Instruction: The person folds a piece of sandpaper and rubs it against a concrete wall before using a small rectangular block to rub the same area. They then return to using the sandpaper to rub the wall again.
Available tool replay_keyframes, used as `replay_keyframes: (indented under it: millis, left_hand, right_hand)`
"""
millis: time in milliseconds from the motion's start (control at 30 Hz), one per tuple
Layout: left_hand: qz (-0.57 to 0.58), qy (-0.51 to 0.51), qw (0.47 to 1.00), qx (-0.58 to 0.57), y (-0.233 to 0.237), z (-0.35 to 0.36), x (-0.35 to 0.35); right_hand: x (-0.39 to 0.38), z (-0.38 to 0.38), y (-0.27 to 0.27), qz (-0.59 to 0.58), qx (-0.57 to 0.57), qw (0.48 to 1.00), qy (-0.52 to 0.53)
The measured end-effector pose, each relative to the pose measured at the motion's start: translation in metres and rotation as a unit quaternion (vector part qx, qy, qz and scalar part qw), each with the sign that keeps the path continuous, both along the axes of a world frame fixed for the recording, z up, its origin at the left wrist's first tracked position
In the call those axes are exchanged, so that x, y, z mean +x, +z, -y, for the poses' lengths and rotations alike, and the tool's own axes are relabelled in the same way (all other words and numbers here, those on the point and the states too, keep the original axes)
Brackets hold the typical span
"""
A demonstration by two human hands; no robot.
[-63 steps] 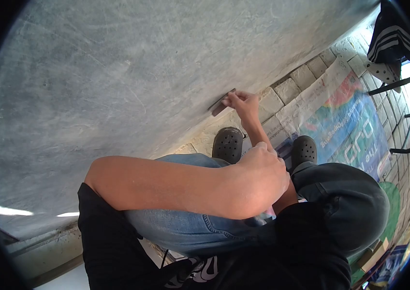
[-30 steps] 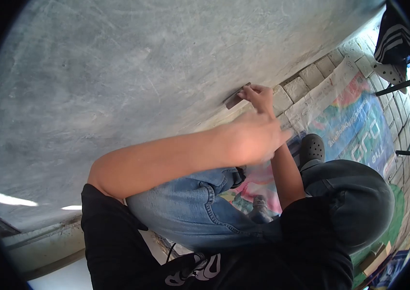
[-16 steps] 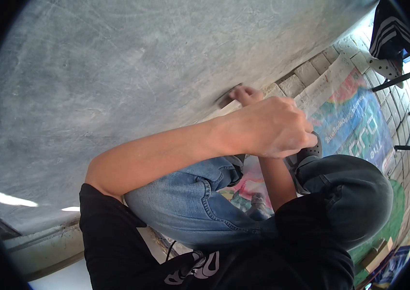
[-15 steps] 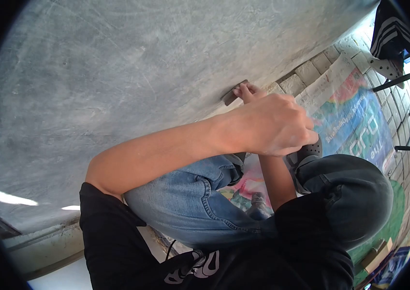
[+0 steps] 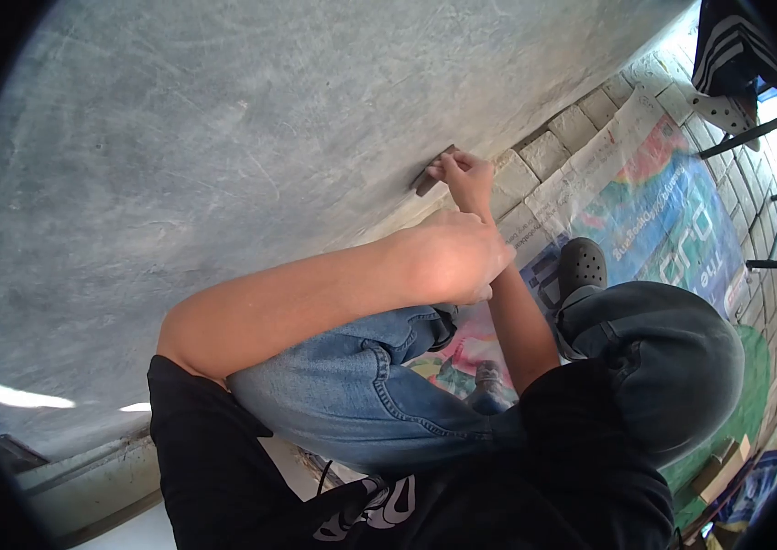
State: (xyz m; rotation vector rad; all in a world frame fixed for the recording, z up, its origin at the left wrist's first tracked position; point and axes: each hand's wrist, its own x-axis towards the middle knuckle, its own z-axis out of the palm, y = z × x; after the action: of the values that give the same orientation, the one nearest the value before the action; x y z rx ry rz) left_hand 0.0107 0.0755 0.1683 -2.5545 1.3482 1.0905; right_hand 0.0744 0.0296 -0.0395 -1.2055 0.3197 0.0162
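Note:
My right hand (image 5: 467, 176) grips a small flat dark rectangular piece (image 5: 432, 170) between thumb and fingers, its edge against the grey wall (image 5: 224, 137) near the wall's lower edge. Nearer to me, my left hand (image 5: 454, 258) is curled into a fist, blurred by motion, and crosses in front of my right forearm. Its inner side faces away, so anything in it is hidden. The wall surface is scuffed and streaked with pale marks.
A printed banner (image 5: 622, 197) covers part of the brick paving (image 5: 546, 154) below the wall. My bent knees in jeans (image 5: 315, 385) and a grey clog (image 5: 583, 264) are close by. At upper right, another person's clog (image 5: 726, 112) stands near dark metal legs (image 5: 748, 137).
My left hand has moved left and down in the view, uncovering more of my right wrist and forearm. My right hand and the flat piece have shifted slightly left along the wall.

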Motion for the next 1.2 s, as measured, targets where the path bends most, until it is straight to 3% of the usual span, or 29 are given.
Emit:
replay_keyframes:
  millis: [233, 300, 333, 367, 600, 700, 900, 1000, 1067, 1100, 1133, 1200]
  left_hand:
    - [-0.074, 0.001, 0.997, 0.038, 0.002, 0.004, -0.003]
    - [-0.016, -0.011, 0.999, -0.036, -0.001, 0.001, -0.003]
    - [-0.015, -0.014, 0.999, -0.033, -0.001, 0.001, -0.001]
    - [-0.020, -0.005, 1.000, -0.023, 0.001, 0.000, 0.001]
    - [-0.085, -0.006, 0.995, 0.056, -0.001, 0.006, 0.000]
    - [-0.059, -0.014, 0.998, -0.009, -0.003, 0.006, 0.000]
    - [-0.052, -0.002, 0.998, 0.019, 0.000, 0.007, 0.001]
    - [-0.087, -0.010, 0.994, 0.059, 0.004, 0.011, 0.001]
    - [-0.075, -0.014, 0.997, 0.023, -0.002, 0.009, 0.001]
    - [-0.061, -0.016, 0.998, -0.013, -0.005, 0.009, 0.000]
    - [-0.063, -0.021, 0.998, -0.013, -0.008, 0.009, -0.001]
    - [-0.079, -0.024, 0.997, 0.007, -0.012, 0.008, 0.005]
  right_hand:
    - [-0.005, -0.003, 0.000, 0.004, -0.006, 0.999, 0.039]
    - [-0.010, -0.008, -0.002, -0.011, 0.018, 0.999, 0.026]
    - [-0.009, -0.010, -0.001, -0.022, 0.042, 0.999, 0.015]
    - [-0.008, -0.009, -0.001, 0.013, -0.004, 0.999, -0.041]
    - [-0.004, -0.004, 0.009, -0.002, 0.037, 0.999, -0.036]
    - [-0.013, -0.009, 0.005, 0.006, -0.023, 0.999, 0.022]
    - [-0.006, -0.009, 0.010, 0.016, -0.019, 0.998, -0.066]
    - [-0.004, -0.003, 0.015, -0.014, 0.006, 1.000, -0.006]
    - [-0.013, -0.011, 0.015, 0.007, -0.079, 0.997, -0.005]
    - [-0.016, -0.007, 0.011, -0.002, -0.139, 0.983, 0.120]
    - [-0.018, -0.012, -0.005, -0.004, -0.138, 0.984, 0.116]
    - [-0.017, -0.027, -0.018, -0.023, 0.010, 0.991, 0.133]
